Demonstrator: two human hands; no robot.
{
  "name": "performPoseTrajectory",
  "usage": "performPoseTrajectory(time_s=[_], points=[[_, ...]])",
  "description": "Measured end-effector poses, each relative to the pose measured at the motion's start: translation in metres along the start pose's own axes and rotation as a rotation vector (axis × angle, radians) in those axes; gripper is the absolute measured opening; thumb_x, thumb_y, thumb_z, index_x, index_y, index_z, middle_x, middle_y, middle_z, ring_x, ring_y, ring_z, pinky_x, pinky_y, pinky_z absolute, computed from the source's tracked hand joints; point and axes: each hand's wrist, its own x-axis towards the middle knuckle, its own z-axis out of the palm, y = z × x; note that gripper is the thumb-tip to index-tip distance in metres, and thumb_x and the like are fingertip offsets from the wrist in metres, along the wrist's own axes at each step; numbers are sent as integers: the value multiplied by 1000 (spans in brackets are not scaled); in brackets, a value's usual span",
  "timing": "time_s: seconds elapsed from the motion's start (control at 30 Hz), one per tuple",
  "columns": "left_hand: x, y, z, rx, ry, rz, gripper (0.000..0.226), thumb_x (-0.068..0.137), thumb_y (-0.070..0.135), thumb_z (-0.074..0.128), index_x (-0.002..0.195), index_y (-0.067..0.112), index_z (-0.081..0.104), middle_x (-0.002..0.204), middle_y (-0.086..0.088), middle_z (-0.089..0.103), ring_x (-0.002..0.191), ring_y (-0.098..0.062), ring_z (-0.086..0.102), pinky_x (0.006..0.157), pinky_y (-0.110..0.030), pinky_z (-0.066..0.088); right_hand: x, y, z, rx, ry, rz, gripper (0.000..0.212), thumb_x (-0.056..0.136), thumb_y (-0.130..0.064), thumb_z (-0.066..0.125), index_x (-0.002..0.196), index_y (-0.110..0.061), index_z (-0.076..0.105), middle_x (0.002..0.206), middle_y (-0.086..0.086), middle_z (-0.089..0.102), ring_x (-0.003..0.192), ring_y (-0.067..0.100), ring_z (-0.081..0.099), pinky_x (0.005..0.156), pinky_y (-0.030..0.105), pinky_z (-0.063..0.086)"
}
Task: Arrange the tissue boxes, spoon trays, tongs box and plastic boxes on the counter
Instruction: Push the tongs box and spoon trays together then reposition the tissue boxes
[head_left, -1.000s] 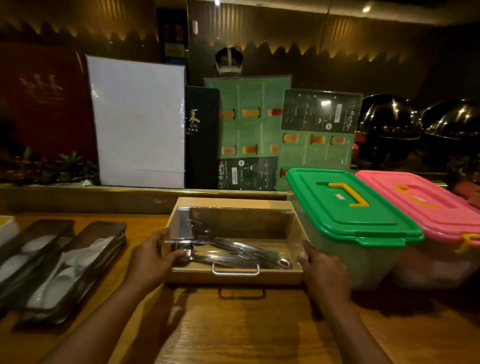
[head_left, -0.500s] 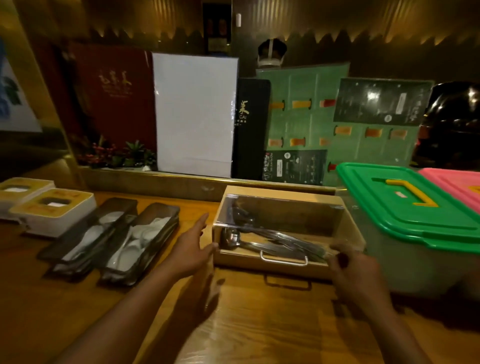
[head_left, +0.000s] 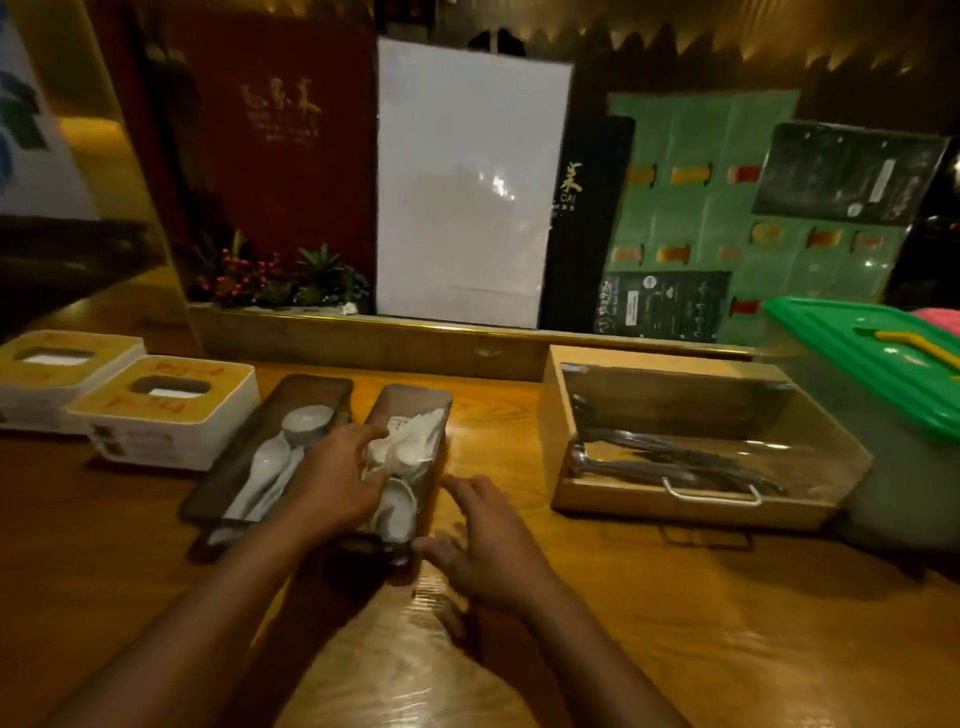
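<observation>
Two bare forearms entering from bottom edge, no sleeves visible up to frame limit, bare left hand, bare right hand, no rings, watch, bracelet or gloves seen, fingernails short, detail blurred

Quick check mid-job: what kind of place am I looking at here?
Most likely a restaurant service counter. Menu boards lean along the back ledge, two dark spoon trays hold white soup spoons, and a wooden tongs box holds metal tongs, all on a wooden counter.
</observation>
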Motion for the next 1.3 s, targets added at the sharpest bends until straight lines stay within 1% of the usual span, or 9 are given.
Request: performPoseTrajectory(time_s=[0.1,0.17,0.23,0.47,0.73,0.9,1.0,1.17,1.3], points=[[4,-24,-3,-83,-55,-12,60,81,32,74,138,22,57,132,-3,64,120,-22,61,99,-43,53,14,-24,40,-30,27,57,92,68,-77,65,146,-46,27,148,-5,29,130,22,44,97,40,51],[3,-24,-3,-168,-75,-13,62,80,36,74,138,21,56,130,7,61,119,-14,59,99,-38,50,15,-33,49,-70,91,73,87,66,-74,67,141,-48,32,146,-5,32,128,24,46,92,40,52],[3,-23,1,-234,-77,-30,57,82,21,78,135,20,57,119,11,58,109,-10,57,91,-29,45,14,-36,45,-151,140,70,81,66,-73,67,137,-48,36,148,-4,34,129,25,44,90,40,52],[21,-16,36,-444,-200,-149,72,75,8,84,138,23,52,117,10,60,100,-13,59,81,-28,48,0,-16,12,-321,170,155,71,80,-49,66,146,-32,44,155,-1,35,135,25,36,104,40,43],[35,24,77,-640,-357,-128,78,78,8,81,142,39,47,131,11,64,119,-16,61,96,-49,56,-16,12,-18,-458,250,254,59,90,-38,64,145,-23,48,151,-2,46,129,24,43,105,40,39],[52,38,88,-691,-421,-152,74,80,-1,75,136,41,52,124,11,68,116,-19,64,92,-50,58,-12,19,-17,-603,228,331,66,63,-38,89,123,-18,69,127,1,66,102,23,61,77,37,55],[59,46,91,-695,-447,-165,77,83,-9,70,142,37,48,117,16,66,113,-18,63,90,-44,60,-8,22,-17,-610,208,362,77,50,-30,96,121,-14,70,125,6,68,101,27,62,73,39,56],[71,55,98,-722,-476,-192,76,86,-15,64,143,32,48,114,14,65,102,-9,62,66,-24,59,1,32,-18,-579,209,358,72,77,-24,82,141,-12,51,147,10,51,118,30,56,85,43,51],[78,55,99,-718,-483,-203,75,85,-15,65,144,30,49,127,5,66,108,-12,62,67,-25,59,2,36,-22,-486,243,342,67,91,-24,68,150,-16,37,159,6,34,118,25,57,89,39,51]])
